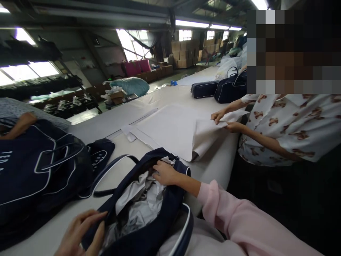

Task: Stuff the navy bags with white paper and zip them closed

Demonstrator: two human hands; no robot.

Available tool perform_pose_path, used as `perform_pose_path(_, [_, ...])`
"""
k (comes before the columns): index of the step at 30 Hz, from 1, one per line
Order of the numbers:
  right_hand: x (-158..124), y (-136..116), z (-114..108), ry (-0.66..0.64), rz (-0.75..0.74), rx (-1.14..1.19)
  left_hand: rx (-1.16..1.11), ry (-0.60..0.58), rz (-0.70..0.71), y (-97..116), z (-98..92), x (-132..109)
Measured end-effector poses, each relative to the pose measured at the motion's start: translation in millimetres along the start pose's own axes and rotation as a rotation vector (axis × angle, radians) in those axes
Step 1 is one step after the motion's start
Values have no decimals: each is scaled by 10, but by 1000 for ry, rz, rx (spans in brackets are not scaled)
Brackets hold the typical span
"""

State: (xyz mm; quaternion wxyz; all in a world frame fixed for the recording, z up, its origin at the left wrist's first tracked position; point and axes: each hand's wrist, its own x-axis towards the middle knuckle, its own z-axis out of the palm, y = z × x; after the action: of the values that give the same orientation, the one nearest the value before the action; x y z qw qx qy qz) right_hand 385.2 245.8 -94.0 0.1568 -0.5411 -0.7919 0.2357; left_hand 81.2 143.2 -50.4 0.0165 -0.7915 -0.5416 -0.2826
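Note:
A navy bag with white piping [160,227] lies open on the table in front of me, stuffed with crumpled white-grey paper [141,202]. My left hand [81,231] grips the bag's near rim, fingers curled over the edge. My right hand [166,173], in a pink sleeve, reaches into the far end of the opening with fingers pressed down on the paper.
Finished navy bags [39,170] are piled at my left. A stack of white paper sheets [176,129] lies on the long table; a person in a bear-print shirt [293,128] at the right lifts a sheet. More navy bags [226,89] sit farther along.

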Motion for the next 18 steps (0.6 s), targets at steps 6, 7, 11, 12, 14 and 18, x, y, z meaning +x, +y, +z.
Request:
perform_pose_path(6, [-99, -92, 11, 25, -128, -34, -62, -100, 420, 568, 478, 825])
perform_pose_path(7, [-137, -62, -17, 24, -157, 20, -13, -172, 469, 541, 691, 856])
perform_pose_path(11, [-255, 255, -307, 128, -96, 355, 190, -312, 538, 316, 1346, 731])
perform_pose_path(12, [-250, 380, -413, 199, 6, 397, 218, -310, 539, 284, 1413, 686])
perform_pose_path(14, [-182, 661, -612, 311, 246, 384, 251, -295, 552, 279, 1442, 623])
perform_pose_path(18, [77, 1139, -714, 138, 462, 383, 242, -233, 592, 410, 1289, 576])
